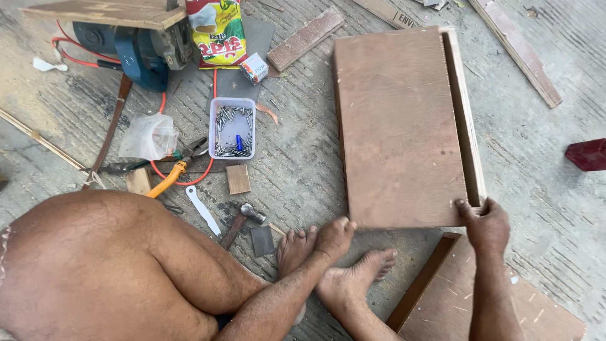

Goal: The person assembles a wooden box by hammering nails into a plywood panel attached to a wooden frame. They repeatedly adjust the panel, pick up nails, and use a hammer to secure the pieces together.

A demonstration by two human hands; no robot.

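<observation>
Head camera looks down on a person squatting on a concrete floor [555,208], both hands gripping the near edge of a shallow plywood box [404,126] lying flat ahead. Left hand [333,237] is closed on its near left corner; right hand [486,224] is curled over the near right corner by the side rail. A second plywood panel [480,297] lies under the right forearm. A hammer [243,218], pliers [173,167] and a plastic tub of nails [232,128] sit to the left. The box appears to be being positioned; nailing would call for the hammer
</observation>
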